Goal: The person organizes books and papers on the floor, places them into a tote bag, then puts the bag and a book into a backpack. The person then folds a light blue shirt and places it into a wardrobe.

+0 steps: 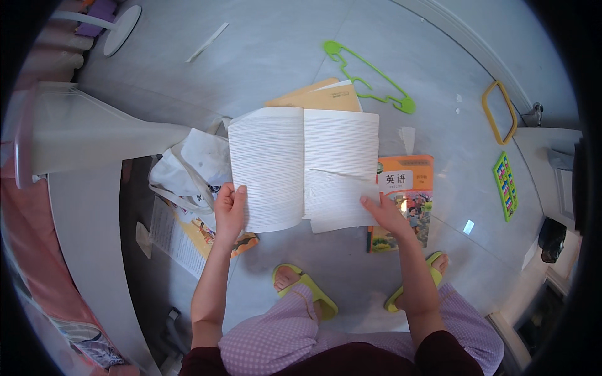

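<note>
An exercise book with ruled pages lies spread between my hands above the floor. My left hand grips its lower left edge, thumb on top of the page. Its right page has a tear across the middle, and the lower part sits askew. My right hand pinches that lower right portion, thumb uppermost. Beneath the far edge are tan-covered booklets. An orange textbook with a picture cover lies on the floor, partly behind my right hand. A white cloth bag is on the left, partly covered by the exercise book.
A green clothes hanger lies beyond the booklets. Paper scraps dot the floor. On the right are a yellow frame and a green bead counting frame. Printed sheets and a yellow picture book lie left. My feet wear green slippers.
</note>
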